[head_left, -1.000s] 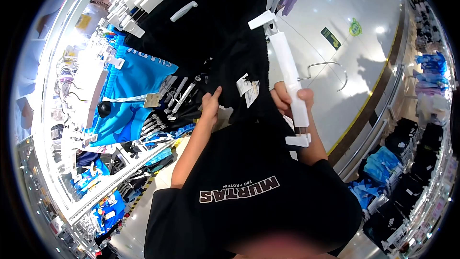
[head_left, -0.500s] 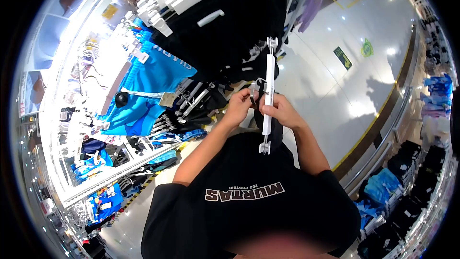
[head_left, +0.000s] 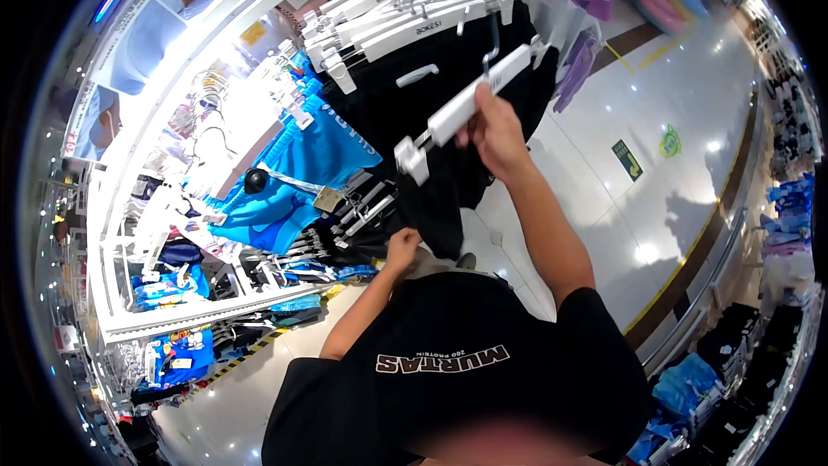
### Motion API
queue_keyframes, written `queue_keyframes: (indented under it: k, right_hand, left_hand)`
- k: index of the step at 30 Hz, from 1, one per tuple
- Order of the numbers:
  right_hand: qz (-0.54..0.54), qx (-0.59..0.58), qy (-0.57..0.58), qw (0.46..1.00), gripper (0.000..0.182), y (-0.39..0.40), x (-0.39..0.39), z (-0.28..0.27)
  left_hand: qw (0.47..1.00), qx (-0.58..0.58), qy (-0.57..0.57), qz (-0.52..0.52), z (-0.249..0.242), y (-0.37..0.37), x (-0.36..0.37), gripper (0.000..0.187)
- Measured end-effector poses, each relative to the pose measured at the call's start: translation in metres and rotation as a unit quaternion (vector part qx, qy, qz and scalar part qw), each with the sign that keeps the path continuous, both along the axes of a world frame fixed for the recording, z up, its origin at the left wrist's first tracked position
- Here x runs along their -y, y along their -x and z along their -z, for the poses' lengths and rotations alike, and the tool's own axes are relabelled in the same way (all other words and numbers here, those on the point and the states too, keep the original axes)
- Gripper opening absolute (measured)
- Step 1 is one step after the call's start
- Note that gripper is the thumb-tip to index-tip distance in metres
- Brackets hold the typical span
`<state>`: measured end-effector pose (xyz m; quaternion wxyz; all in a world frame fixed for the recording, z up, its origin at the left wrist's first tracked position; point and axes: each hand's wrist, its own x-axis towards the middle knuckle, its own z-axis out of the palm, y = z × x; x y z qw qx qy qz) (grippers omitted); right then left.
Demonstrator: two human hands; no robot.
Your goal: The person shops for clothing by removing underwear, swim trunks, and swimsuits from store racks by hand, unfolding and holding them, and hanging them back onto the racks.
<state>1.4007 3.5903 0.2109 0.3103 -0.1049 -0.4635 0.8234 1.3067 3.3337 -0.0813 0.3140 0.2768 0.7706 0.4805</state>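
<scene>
My right hand grips a white clip hanger by its bar, thumb on top. The hanger tilts up to the right, with its metal hook upward. A black garment hangs below it. Just beyond is a row of white hangers marked BOKESI, carrying black garments. Low near my waist, my left hand is closed, close to the lower part of the black garment. Whether anything is in its fingers is hidden.
Bright blue shorts hang on the rack to the left, near a round black knob. A white rack rail runs below them. Tiled floor lies on the right, with a metal rail and more clothes beyond.
My right hand has moved up and forward with the hanger, which has turned from upright to slanting. My left hand has come away from the hanger and dropped toward my waist.
</scene>
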Motion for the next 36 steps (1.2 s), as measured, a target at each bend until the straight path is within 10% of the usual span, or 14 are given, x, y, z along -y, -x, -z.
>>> queue_keyframes:
  k: [3, 5, 7, 20, 25, 29, 32, 35, 36]
  right_hand:
    - [0.009, -0.019, 0.004, 1.000, 0.046, 0.036, -0.022, -0.023]
    - [0.014, -0.024, 0.008, 1.000, 0.047, 0.053, -0.029, -0.036]
    - [0.005, -0.008, -0.004, 1.000, 0.046, 0.066, -0.033, -0.043]
    - [0.066, 0.063, -0.087, 0.992, 0.027, 0.092, -0.013, 0.005]
    - [0.028, 0.116, -0.184, 0.976, 0.020, 0.062, 0.033, 0.091]
    - [-0.128, 0.265, -0.171, 0.941, 0.019, 0.008, 0.057, 0.263]
    - [-0.197, 0.551, -0.138, 0.799, 0.022, -0.108, 0.061, 0.481]
    - [-0.396, 0.775, -0.121, 0.477, 0.019, -0.245, 0.077, 0.550]
    - [-0.302, 0.767, 0.012, 0.566, 0.019, -0.269, 0.086, 0.533]
  left_hand:
    - [0.990, -0.032, 0.117, -0.076, 0.108, 0.035, 0.091, 0.024]
    - [0.933, -0.221, 0.254, 0.127, 0.162, 0.059, 0.169, 0.025]
    - [0.946, 0.061, 0.292, -0.126, 0.111, 0.029, 0.204, 0.028]
    - [0.930, 0.173, 0.157, -0.282, 0.087, -0.025, 0.221, 0.023]
    - [0.952, 0.131, 0.136, -0.240, 0.064, 0.003, 0.178, 0.021]
    - [0.966, 0.076, 0.113, -0.218, 0.077, 0.013, 0.166, 0.021]
    - [0.966, 0.085, 0.109, -0.220, 0.067, 0.004, 0.160, 0.022]
    - [0.969, 0.079, 0.109, -0.206, 0.065, 0.001, 0.183, 0.022]
    - [0.966, 0.078, 0.106, -0.222, 0.065, 0.003, 0.194, 0.022]
